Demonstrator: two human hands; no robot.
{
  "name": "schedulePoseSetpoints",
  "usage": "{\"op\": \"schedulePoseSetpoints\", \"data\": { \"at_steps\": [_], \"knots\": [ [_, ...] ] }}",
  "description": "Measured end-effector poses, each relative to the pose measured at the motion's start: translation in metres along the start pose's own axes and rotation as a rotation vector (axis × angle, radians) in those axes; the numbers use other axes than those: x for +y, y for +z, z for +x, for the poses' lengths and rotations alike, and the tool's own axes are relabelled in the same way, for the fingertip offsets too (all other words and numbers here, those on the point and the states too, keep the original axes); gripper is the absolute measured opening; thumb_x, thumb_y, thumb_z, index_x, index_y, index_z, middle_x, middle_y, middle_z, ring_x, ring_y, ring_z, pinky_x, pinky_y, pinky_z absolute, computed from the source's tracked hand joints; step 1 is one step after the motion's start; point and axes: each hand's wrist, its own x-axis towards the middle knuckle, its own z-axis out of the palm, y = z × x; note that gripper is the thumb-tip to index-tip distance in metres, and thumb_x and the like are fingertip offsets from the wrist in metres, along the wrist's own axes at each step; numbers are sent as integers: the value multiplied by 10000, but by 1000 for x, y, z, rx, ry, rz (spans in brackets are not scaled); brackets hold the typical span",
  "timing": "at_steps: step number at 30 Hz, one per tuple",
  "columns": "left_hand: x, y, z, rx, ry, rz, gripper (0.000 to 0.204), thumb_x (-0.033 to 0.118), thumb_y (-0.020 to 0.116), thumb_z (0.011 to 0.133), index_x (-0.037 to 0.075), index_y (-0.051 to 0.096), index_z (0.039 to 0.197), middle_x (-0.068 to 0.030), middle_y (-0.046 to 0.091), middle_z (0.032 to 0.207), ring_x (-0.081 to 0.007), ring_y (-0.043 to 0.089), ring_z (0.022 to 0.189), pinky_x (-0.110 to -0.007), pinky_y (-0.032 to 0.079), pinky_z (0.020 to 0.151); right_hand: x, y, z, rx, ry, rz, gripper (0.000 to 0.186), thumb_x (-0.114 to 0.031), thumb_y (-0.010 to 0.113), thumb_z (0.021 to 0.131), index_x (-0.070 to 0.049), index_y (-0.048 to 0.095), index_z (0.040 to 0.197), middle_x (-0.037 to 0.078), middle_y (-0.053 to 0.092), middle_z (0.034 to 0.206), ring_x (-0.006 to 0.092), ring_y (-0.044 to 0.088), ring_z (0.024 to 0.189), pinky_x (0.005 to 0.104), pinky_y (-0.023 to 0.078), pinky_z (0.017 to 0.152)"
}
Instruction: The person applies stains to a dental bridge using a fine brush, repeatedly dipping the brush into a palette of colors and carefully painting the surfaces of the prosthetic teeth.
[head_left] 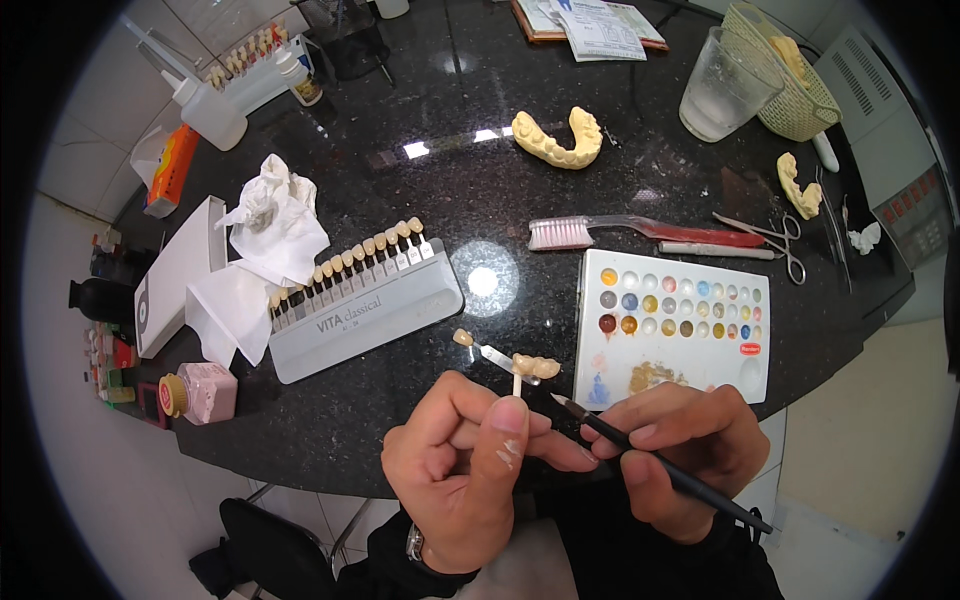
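My left hand (470, 455) pinches a thin pale stick (517, 385), which carries a tooth-coloured dental bridge (536, 366) at its top. Just behind the bridge is a single shade tab (495, 356) with a metal strip; I cannot tell whether my fingers hold it too. In my right hand (690, 450) is a black fine-tipped paintbrush (690, 482). Its tip points up toward the bridge, a small gap apart from it. Beyond my right hand lies a white palette (672, 300) with rows of coloured paint wells and brownish smears.
A grey shade guide (370, 310) with a row of tooth tabs lies left, beside crumpled tissue (275, 220) and a pink jar (205, 392). Behind the palette are a toothbrush (640, 230), scissor-handled forceps (785, 245), and a yellow dental cast (560, 145). A clear cup (722, 90) stands far right.
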Motion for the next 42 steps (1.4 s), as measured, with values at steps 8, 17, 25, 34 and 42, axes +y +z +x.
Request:
{"op": "schedulePoseSetpoints", "data": {
  "at_steps": [8, 17, 25, 34, 42],
  "knots": [
    [0, -1, 0, -3, 10, 6, 226, 121, 499, 923, -50, 486, 776, -179, 624, 618, -209, 659, 584, -263, 539, 529, 1, 2, 0, 18, 10, -34, 243, 92, 691, 689, 65, 569, 897, 236, 653, 836, 247, 675, 775, 295, 534, 684],
    [-1, 0, 0, -5, -5, 8, 228, 123, 496, 923, -50, 486, 776, -180, 622, 617, -211, 659, 583, -268, 541, 530, -2, 1, 0, 21, 42, 5, 249, 97, 689, 692, 68, 568, 908, 237, 652, 844, 243, 674, 781, 294, 532, 707],
    [0, 1, 0, -4, 12, 34, 231, 127, 494, 925, -47, 489, 773, -186, 629, 611, -204, 659, 579, -262, 539, 535, -1, 2, 1, 38, 41, 5, 237, 93, 681, 709, 59, 569, 915, 227, 656, 849, 238, 674, 780, 293, 531, 711],
    [-1, 0, 0, -12, 3, 18, 231, 133, 495, 927, -49, 486, 784, -195, 632, 639, -214, 663, 595, -267, 542, 539, 0, -2, 0, 3, 47, 81, 238, 78, 688, 723, 55, 561, 923, 228, 653, 864, 235, 670, 812, 291, 525, 717],
    [-1, 0, 0, -21, 18, 3, 218, 120, 500, 925, -48, 492, 786, -194, 639, 648, -201, 660, 599, -263, 539, 552, -5, 0, 2, -35, 7, -70, 208, -74, 644, 816, 11, 464, 873, 211, 622, 773, 215, 642, 682, 339, 553, 647]
  ]
}}
